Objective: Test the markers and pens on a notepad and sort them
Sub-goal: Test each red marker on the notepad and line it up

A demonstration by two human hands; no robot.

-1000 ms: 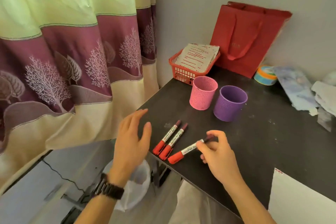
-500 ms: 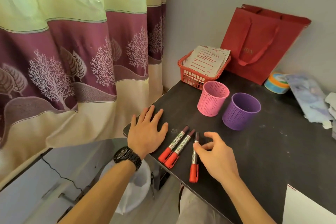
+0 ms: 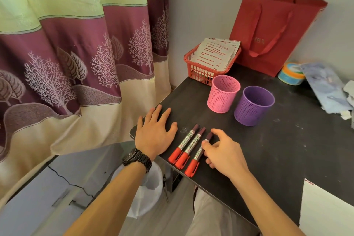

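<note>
Three red markers with dark ends lie side by side near the front left corner of the black table (image 3: pixel 287 149): the left marker (image 3: pixel 183 142), the middle marker (image 3: pixel 190 146) and the right marker (image 3: pixel 197 156). My right hand (image 3: pixel 224 152) pinches the right marker near its dark end. Flat on the table corner to the left of the markers rests my left hand (image 3: pixel 155 134), fingers spread. A pink perforated cup (image 3: pixel 223 94) and a purple perforated cup (image 3: pixel 252 105) stand behind the markers. A white notepad (image 3: pixel 325 210) shows at the bottom right.
A red basket (image 3: pixel 203 69) with printed papers and a red paper bag (image 3: pixel 272 30) stand at the back by the wall. A tape roll (image 3: pixel 292 73) and crumpled papers (image 3: pixel 325 86) lie at the right. A curtain (image 3: pixel 76 53) hangs on the left.
My right hand has turned the third marker until it lies parallel beside the other two. My left hand came down and now rests flat on the table corner.
</note>
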